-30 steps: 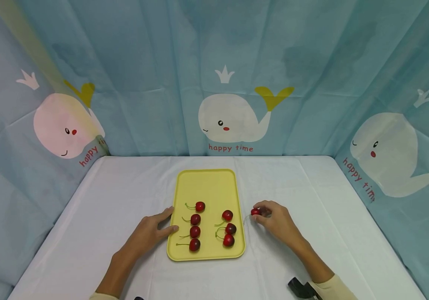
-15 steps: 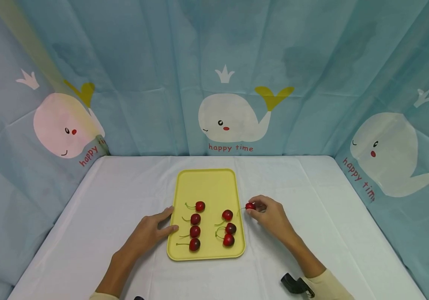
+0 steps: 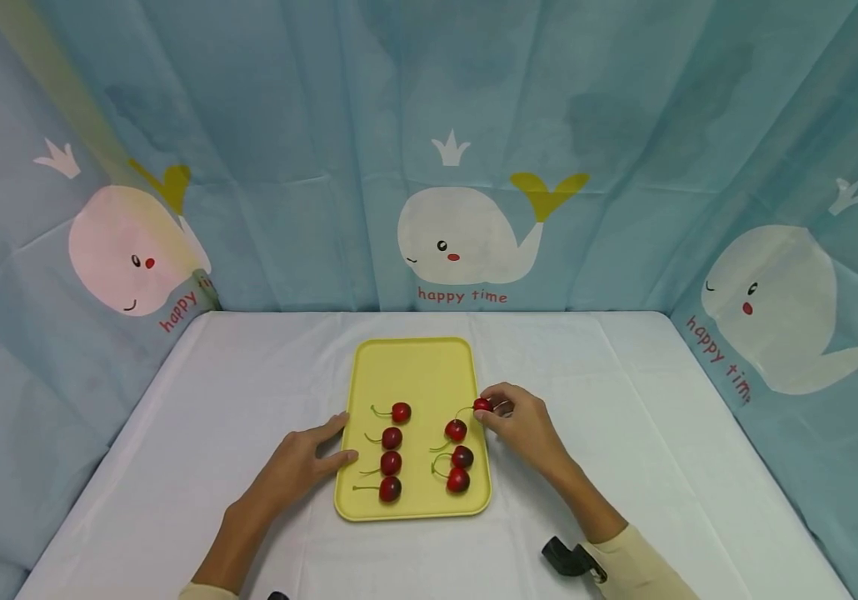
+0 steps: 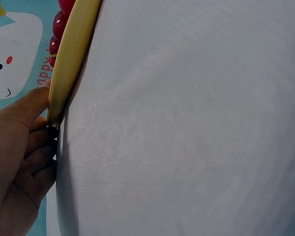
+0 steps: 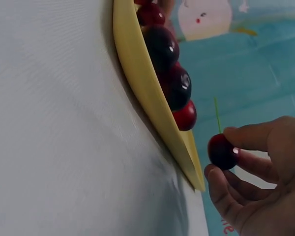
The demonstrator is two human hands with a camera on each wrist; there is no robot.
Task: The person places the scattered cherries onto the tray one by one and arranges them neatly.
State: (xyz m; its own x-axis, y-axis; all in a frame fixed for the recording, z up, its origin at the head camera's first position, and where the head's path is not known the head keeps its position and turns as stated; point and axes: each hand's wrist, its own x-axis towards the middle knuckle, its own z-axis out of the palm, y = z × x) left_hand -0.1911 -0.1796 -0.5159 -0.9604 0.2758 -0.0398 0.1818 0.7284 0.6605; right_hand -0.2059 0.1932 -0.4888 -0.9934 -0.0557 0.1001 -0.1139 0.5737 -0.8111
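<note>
The right hand [image 3: 522,425] pinches a red cherry [image 3: 482,405] between thumb and fingers, over the right rim of a yellow tray [image 3: 414,367]. In the right wrist view the held cherry [image 5: 221,152] has its thin green stem pointing up. At the tray's left edge is the left hand [image 3: 297,467], its thumb over the rim and its index fingertip at the side. The left wrist view shows this hand [image 4: 19,152] holding the rim, with its other fingers curled below. Several cherries form a column [image 3: 391,463] on the tray's left. Three more cherries [image 3: 462,457] lie at the right.
A white cloth [image 3: 586,358] covers the table around the tray. Behind and at both sides hangs a blue curtain [image 3: 286,233] printed with whales. A black wrist device [image 3: 570,557] sits by the right sleeve.
The right hand has moved left and away from the person with its cherry, from beside the tray to over its right rim. The left hand and the tray have stayed put.
</note>
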